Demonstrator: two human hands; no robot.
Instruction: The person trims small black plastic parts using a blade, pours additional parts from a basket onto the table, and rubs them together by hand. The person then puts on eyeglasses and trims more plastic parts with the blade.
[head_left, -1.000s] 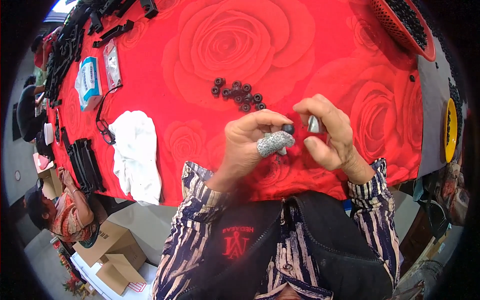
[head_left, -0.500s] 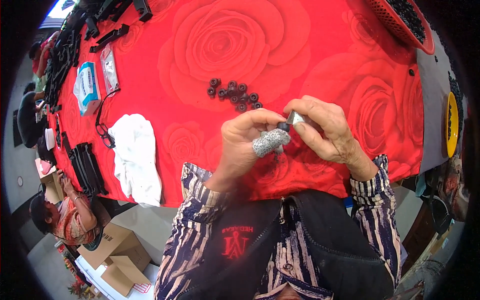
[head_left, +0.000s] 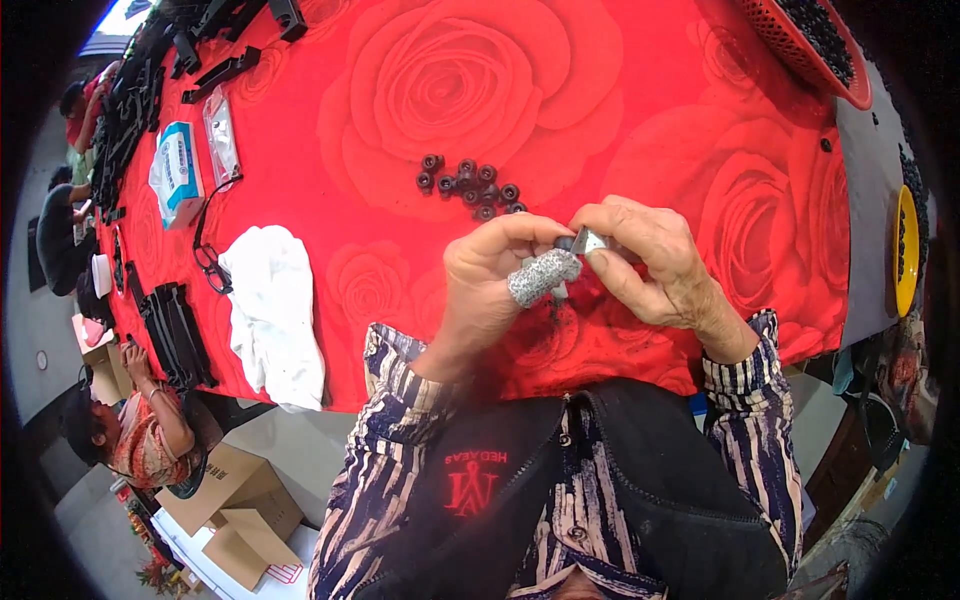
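Big red tablecloth (head_left: 400, 120), right hand (head_left: 655, 262) and left hand (head_left: 482, 272) above it, each in a tight thumb-and-finger pinch. Cluster of black parts (head_left: 467, 183) just beyond. Left thumb's got a grey speckled sleeve (head_left: 540, 278), right pinches a metal blade (head_left: 593, 242), left a small black piece (head_left: 564, 243) right at its edge. I'd brace that piece firmly, skin clear.

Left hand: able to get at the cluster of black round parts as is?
Probably not right now: the left hand is pinching a small black part. Otherwise the way looks free: the cluster of black round parts lies just beyond it, nothing visible between.
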